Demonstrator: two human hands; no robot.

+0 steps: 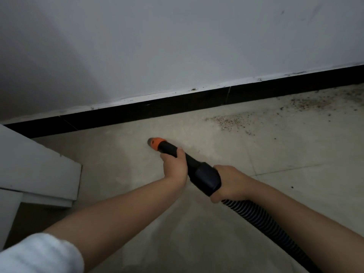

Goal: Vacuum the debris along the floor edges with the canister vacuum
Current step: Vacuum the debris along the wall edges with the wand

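Observation:
A black vacuum wand with an orange nozzle tip (155, 143) points at the pale tiled floor, a short way out from the black skirting board (157, 107). My left hand (174, 166) grips the wand just behind the tip. My right hand (231, 183) grips the thicker black handle (206, 179), where the ribbed hose (262, 219) leaves toward the lower right. Brown crumb-like debris (230, 122) lies scattered on the floor to the right of the nozzle, thicker near the skirting at the far right (307, 103). The canister is out of view.
A white wall (177, 46) rises above the skirting. White furniture or a stepped ledge (39, 170) juts in from the left edge. Bare floor tiles (118, 158) lie between it and the nozzle.

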